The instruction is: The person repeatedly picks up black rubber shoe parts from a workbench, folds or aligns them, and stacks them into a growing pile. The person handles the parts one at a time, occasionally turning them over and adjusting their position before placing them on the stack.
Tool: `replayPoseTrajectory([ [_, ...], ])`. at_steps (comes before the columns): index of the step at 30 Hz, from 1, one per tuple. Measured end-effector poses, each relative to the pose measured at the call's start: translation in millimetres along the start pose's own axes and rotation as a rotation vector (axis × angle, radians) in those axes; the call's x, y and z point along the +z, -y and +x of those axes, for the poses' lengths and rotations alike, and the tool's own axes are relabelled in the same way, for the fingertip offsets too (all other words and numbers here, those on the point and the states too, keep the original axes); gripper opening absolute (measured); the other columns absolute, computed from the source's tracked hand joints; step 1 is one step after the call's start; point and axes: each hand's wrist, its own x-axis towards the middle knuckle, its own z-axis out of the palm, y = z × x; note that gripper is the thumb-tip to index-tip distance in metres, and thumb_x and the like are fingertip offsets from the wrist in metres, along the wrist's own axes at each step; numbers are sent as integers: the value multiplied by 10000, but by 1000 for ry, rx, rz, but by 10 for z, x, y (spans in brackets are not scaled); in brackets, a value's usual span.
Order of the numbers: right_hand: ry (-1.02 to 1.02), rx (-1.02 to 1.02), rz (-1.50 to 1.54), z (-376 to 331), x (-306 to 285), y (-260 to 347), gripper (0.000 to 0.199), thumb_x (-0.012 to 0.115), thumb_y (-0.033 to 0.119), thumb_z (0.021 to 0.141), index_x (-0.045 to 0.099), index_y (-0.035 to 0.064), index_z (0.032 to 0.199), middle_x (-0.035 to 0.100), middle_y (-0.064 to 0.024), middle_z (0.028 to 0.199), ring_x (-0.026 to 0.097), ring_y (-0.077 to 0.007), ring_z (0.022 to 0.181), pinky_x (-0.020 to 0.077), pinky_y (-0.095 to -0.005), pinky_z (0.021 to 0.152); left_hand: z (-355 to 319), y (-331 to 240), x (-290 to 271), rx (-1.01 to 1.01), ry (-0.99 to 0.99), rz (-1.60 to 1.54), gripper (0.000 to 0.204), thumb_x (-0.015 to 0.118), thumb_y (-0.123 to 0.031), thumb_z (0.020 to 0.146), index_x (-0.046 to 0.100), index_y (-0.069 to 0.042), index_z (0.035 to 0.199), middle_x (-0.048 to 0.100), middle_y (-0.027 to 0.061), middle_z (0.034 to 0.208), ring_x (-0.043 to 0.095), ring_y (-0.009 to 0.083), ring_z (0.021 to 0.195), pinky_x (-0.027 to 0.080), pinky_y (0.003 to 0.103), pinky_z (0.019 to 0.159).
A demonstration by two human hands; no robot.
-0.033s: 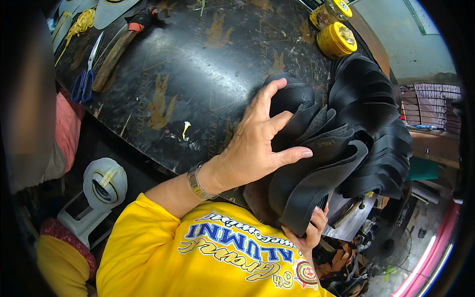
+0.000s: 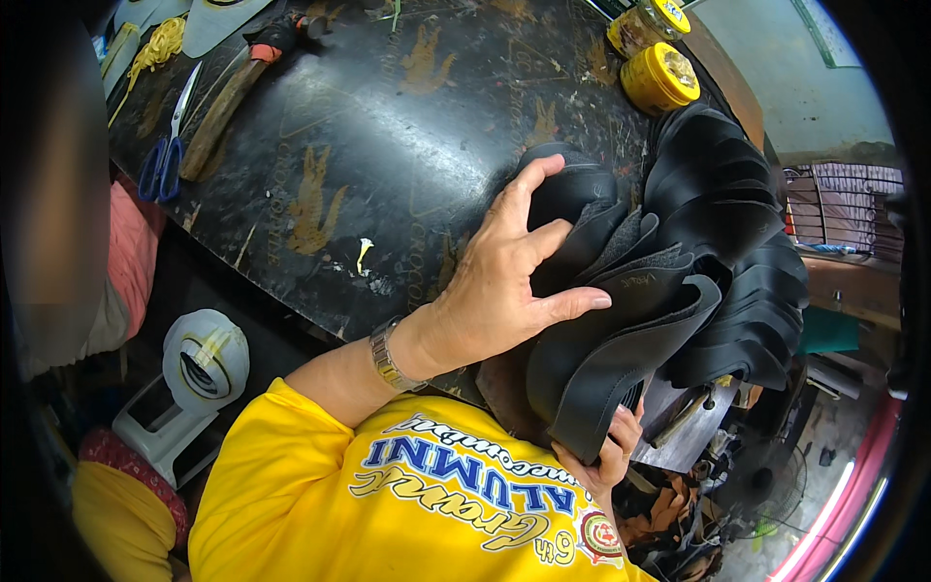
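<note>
Nothing has shifted: black leather pieces [image 2: 621, 330] are kept steadied by the spread left hand [image 2: 504, 281], gripped underneath by the right hand [image 2: 606, 461].

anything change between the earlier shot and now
Nothing visibly changed. The left hand lies spread on the stack of black rubber pieces as before, and the right hand grips the stack's lower end from beneath, as before.

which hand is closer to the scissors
Left. The left hand lies spread on the black soles mid-table, well apart from the scissors at the far left. The right hand grips the soles' near edge, farther away.
</note>
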Motion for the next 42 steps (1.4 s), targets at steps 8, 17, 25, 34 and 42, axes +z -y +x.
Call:
replayPoseTrajectory([
  [8,24,-4,17,35,20,-46,394,931,219,688,682,236,994,584,8,1111,532,-230,1209,221,-606,1188,-57,-53,-34,167,-45,76,361,941,-205,668,657,-55,834,517,195,1387,593,228,1079,457,343,912],
  [17,22,-8,-6,40,18,-62,450,946,238,656,647,220,992,590,11,1121,540,-228,1190,221,-594,1195,-63,28,-25,251,-8,-6,346,920,-232,680,598,-126,752,687,102,1214,624,209,999,373,403,919],
  [25,-7,-11,-10,92,43,-49,465,932,203,657,596,215,977,607,5,1088,596,-239,1102,233,-595,1194,-104,48,14,271,-5,-84,216,834,-216,790,649,-107,809,682,72,1214,634,207,952,365,427,933],
  [34,16,8,-6,99,7,-22,471,946,194,643,621,225,983,602,7,1093,565,-233,1148,237,-591,1195,-97,27,46,-171,-207,-611,300,755,-124,884,655,-5,1141,567,151,1220,650,203,974,533,259,787],
  [42,-6,2,43,82,20,-56,429,948,214,656,661,230,975,608,16,1103,556,-226,1162,227,-596,1195,-157,92,65,118,-61,-239,234,755,-168,895,674,4,1031,662,131,1032,641,290,888,477,348,870],
])
